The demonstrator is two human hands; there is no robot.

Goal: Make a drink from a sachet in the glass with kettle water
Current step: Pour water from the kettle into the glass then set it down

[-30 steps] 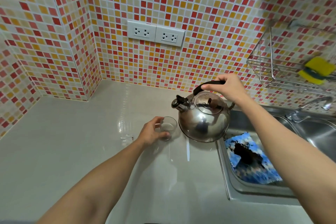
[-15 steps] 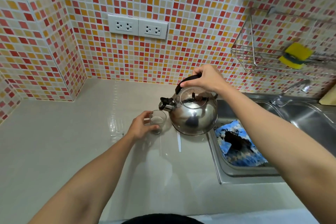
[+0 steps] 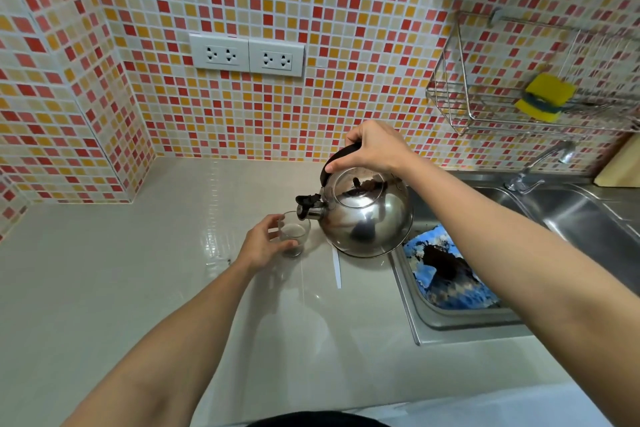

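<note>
A small clear glass [image 3: 294, 234] stands on the grey counter [image 3: 104, 288], with brownish contents at its bottom. My left hand [image 3: 265, 243] wraps around its left side. A shiny steel kettle [image 3: 363, 215] with a black handle hangs tilted to the left, its black spout cap [image 3: 306, 206] right over the glass rim. My right hand [image 3: 372, 149] grips the kettle's handle from above. A thin white strip [image 3: 336, 267], perhaps the sachet, lies on the counter under the kettle.
A steel sink [image 3: 450, 319] to the right holds a blue and black cloth [image 3: 446, 270]. A tap [image 3: 540, 163] stands behind it. A wire rack [image 3: 485, 114] with a yellow sponge [image 3: 543, 97] hangs on the tiled wall. Two sockets [image 3: 247, 55] sit above the counter.
The kettle has tipped further to the left and its spout has come over the glass rim. My left hand has stayed on the glass. The camera has shifted.
</note>
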